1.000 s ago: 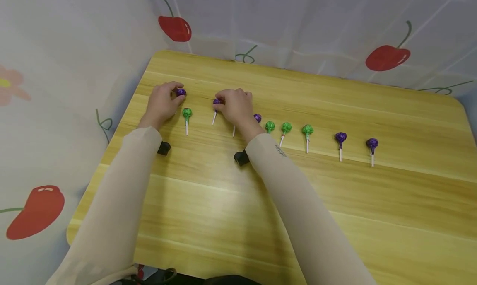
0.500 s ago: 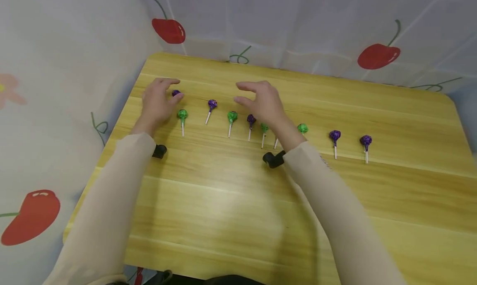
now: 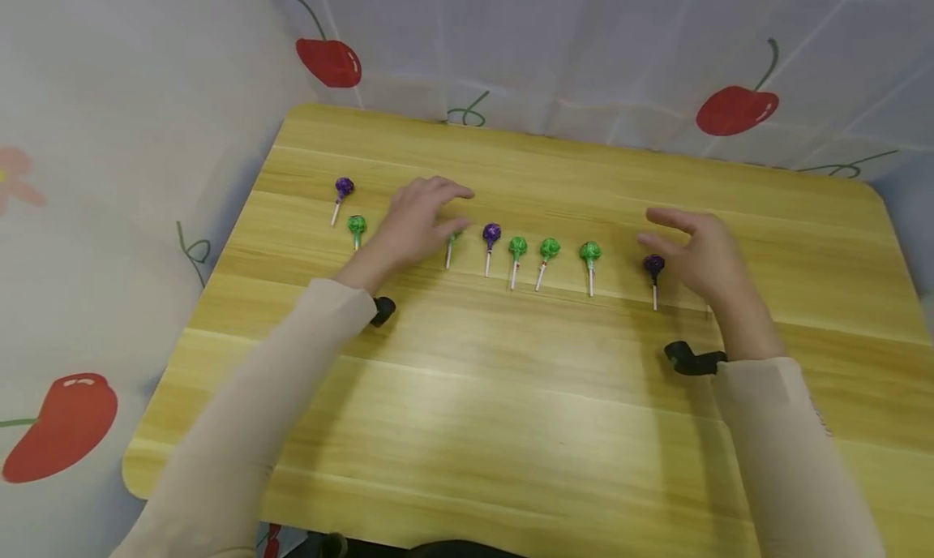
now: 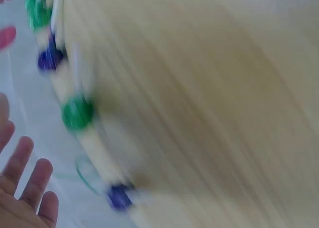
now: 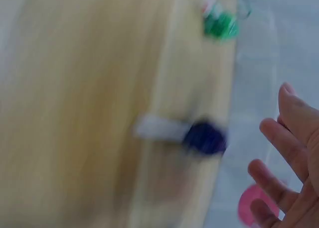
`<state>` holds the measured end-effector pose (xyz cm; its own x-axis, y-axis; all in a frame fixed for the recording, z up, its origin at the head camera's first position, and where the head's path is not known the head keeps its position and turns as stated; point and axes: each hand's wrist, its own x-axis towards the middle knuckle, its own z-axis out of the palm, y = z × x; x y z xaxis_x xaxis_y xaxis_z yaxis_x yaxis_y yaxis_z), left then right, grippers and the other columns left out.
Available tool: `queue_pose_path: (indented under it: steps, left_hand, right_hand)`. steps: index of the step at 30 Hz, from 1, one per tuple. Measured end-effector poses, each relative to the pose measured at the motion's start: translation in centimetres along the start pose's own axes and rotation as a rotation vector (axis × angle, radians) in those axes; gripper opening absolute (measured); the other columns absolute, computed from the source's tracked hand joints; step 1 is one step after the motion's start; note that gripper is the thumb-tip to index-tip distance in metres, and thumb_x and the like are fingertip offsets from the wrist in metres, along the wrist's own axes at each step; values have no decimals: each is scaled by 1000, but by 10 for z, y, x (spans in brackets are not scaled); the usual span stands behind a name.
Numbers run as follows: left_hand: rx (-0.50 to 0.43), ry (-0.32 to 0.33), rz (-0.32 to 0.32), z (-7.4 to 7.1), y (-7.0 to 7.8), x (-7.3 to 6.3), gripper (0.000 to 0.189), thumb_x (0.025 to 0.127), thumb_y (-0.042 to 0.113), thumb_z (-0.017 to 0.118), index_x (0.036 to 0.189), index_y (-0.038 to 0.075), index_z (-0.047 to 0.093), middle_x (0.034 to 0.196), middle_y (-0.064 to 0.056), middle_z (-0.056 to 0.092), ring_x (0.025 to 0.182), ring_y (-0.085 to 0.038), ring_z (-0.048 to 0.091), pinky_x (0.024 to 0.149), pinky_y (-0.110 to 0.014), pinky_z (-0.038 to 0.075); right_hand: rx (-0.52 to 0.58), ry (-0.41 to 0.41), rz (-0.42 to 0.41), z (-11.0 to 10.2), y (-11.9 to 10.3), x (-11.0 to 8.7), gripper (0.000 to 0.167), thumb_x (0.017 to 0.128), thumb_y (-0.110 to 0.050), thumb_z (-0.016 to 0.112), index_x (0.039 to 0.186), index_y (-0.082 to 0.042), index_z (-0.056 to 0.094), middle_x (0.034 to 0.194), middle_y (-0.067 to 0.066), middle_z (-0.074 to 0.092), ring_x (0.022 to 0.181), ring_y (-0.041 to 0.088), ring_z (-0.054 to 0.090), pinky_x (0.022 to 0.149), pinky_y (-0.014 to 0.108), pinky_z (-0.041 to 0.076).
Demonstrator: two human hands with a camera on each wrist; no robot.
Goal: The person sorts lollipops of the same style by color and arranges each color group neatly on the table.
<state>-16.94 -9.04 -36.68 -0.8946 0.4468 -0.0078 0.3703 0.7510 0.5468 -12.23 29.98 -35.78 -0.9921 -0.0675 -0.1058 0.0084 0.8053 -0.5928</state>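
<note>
A row of green and purple wrapped lollipops lies across the wooden table [image 3: 511, 396]. My left hand [image 3: 438, 209] hovers open over the row's left part, covering a lollipop or two; a green one [image 3: 453, 238] peeks out under its thumb. A purple lollipop [image 3: 344, 188] and a green lollipop [image 3: 356, 225] lie to its left. My right hand [image 3: 671, 233] is open with its fingers spread, just right of a purple lollipop [image 3: 653, 264], and holds nothing. The blurred wrist views show the left hand's open fingers [image 4: 25, 188] and the right hand's open fingers [image 5: 294, 153] near a purple lollipop [image 5: 204, 137].
Between the hands lie a purple lollipop [image 3: 492, 233] and three green lollipops [image 3: 550, 249]. Cherry-print curtains [image 3: 584, 55] enclose the table at the back and left. A black camera mount sits under each wrist [image 3: 689, 357].
The left hand let go of the far-left purple lollipop and moved right over the row. The right hand released its purple lollipop and travelled to the row's right end.
</note>
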Motion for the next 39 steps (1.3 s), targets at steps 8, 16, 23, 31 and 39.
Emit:
queue_pose_path:
  steps: [8, 16, 23, 31, 39]
  left_hand:
    - [58, -74, 65, 34, 33, 21, 41, 99, 29, 62, 138, 17, 58, 145, -4, 54, 138, -27, 44, 118, -53, 28]
    - [62, -164, 24, 43, 33, 32, 37, 100, 22, 61, 134, 9, 60, 137, -8, 60, 133, -28, 50, 117, -43, 36]
    - [113, -186, 10, 47, 38, 35, 32, 100, 18, 59, 131, 8, 62, 130, -9, 63, 125, -27, 55, 111, -42, 41]
    - [79, -163, -11, 48, 43, 34, 29, 100, 17, 59, 127, 9, 65, 127, -9, 64, 122, -25, 57, 108, -38, 45]
    - [-53, -94, -59, 38, 42, 45, 33, 101, 17, 59, 132, 7, 62, 129, -10, 61, 121, -24, 57, 106, -35, 47]
  right_hand:
    - [-129, -44, 28, -2, 35, -16, 60, 93, -45, 66, 142, -12, 55, 144, 22, 53, 135, 48, 43, 108, 65, 34]
    - [-81, -22, 31, 6, 38, -16, 56, 95, -40, 66, 141, -12, 56, 140, 20, 58, 124, 44, 53, 98, 61, 45]
    - [-64, 0, 12, 10, 38, -17, 45, 95, -34, 67, 133, -10, 64, 128, 18, 67, 108, 37, 63, 92, 54, 49]
    - [-80, -12, 16, 10, 36, -17, 37, 95, -34, 68, 124, -10, 70, 120, 17, 71, 106, 33, 66, 92, 52, 50]
    - [-84, -1, 12, 12, 37, -18, 35, 94, -30, 69, 123, -10, 71, 119, 16, 71, 102, 32, 66, 90, 51, 52]
